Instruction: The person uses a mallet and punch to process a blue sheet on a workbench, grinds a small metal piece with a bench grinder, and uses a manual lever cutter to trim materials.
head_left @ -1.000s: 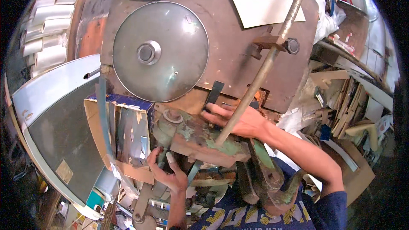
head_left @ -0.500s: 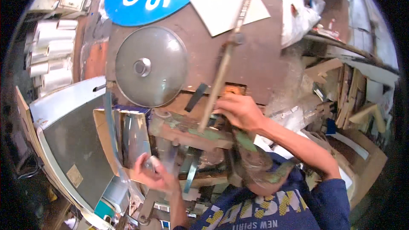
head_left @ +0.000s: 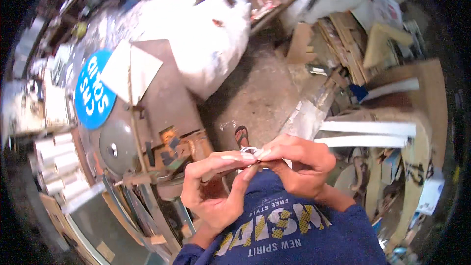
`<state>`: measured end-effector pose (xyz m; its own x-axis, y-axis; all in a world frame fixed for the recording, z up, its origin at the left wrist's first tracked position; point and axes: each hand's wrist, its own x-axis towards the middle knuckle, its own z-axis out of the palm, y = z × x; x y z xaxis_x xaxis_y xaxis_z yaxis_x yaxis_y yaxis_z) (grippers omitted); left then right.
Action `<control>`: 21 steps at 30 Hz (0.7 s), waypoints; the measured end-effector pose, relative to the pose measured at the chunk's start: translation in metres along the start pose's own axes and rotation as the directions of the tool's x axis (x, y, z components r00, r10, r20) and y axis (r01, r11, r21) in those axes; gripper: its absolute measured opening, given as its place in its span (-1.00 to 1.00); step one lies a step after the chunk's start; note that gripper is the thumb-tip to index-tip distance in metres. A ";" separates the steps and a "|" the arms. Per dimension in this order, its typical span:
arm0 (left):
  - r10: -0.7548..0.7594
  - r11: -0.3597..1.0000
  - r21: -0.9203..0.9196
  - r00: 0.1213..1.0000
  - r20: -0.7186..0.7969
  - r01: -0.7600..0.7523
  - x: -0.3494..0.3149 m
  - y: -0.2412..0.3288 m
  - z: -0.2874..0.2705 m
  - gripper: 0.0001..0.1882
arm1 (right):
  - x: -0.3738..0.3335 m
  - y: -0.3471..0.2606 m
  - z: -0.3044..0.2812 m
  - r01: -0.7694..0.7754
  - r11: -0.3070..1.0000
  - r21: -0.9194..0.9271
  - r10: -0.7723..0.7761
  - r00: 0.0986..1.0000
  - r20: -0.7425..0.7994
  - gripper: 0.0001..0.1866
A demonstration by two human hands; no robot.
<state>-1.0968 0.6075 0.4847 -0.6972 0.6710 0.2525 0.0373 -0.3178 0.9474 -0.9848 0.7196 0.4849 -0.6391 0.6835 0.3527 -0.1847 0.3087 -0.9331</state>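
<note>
In front of my dark blue shirt, my left hand [head_left: 216, 186] and my right hand [head_left: 300, 164] meet fingertip to fingertip. Both are closed in a pinch on a thin white cord-like strand [head_left: 248, 149]. A small loop of it shows above the fingertips; the rest is hidden between my fingers, so I cannot tell its exact kind. Past my hands, to the left, stands a brown-topped workbench [head_left: 179, 86]. On it lie a round grey lid with a knob [head_left: 119, 142], a blue disc with white letters [head_left: 93, 100] and a white sheet [head_left: 142, 76].
A large white sack [head_left: 211, 44] bulges beside the bench. My sandalled foot [head_left: 240, 136] stands on the concrete floor [head_left: 260, 88]. Wood offcuts [head_left: 346, 44] and long white strips [head_left: 368, 135] lie at the right. White rolls [head_left: 59, 162] are stacked far left.
My right hand has left the bench edge, and my left hand has come up from above the boxes. Both now pinch the white strand together. The view has swung right, showing the floor.
</note>
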 end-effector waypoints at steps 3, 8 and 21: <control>-0.007 1.000 -0.027 0.985 0.175 0.012 -0.018 0.006 0.065 -0.54 | -0.040 -0.019 -0.069 0.148 0.979 -0.142 -0.164 0.980 -0.113 -0.71; -0.056 0.986 -0.113 0.877 0.477 0.125 -0.081 0.012 0.187 -0.49 | -0.144 -0.071 -0.175 0.025 0.942 -0.336 -0.179 0.882 -0.436 -0.71; -0.102 0.981 0.084 0.095 0.990 0.177 -0.454 0.050 0.525 -0.58 | -0.572 -0.185 -0.390 -0.712 0.488 -0.505 -0.280 0.421 -0.863 -0.50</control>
<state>-0.4030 0.6385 0.5206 0.6385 0.7599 0.1218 -0.0265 -0.1365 0.9903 -0.2945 0.5294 0.4837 0.4268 0.7722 0.4708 0.7422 -0.0016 -0.6702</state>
